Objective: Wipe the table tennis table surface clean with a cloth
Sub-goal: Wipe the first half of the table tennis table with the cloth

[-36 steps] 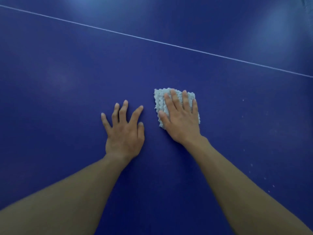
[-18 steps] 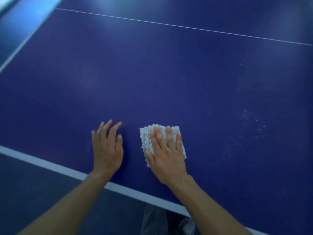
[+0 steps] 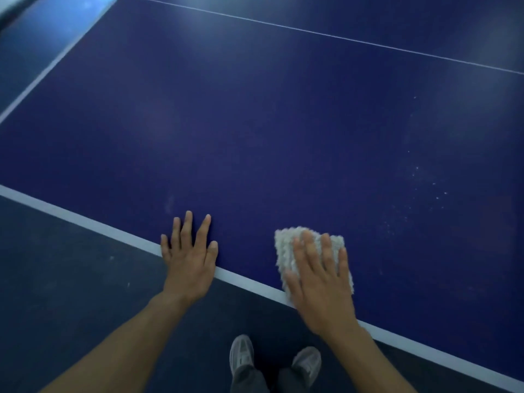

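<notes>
A wiping stroke is judged in hand: the cloth point(image 3: 309, 251) is pressed flat under the right hand point(image 3: 320, 282) at the worktop point(image 3: 255, 137) edge, the left hand point(image 3: 190, 259) is spread empty, and the specks point(image 3: 425, 188) at right are judged next.

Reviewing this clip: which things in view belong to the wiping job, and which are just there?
Job:
- pale grey fluffy cloth
- dark blue table tennis table, white specks
- right hand flat on the cloth
- left hand on the table edge

Just there:
- grey shoes
- dark floor
</notes>
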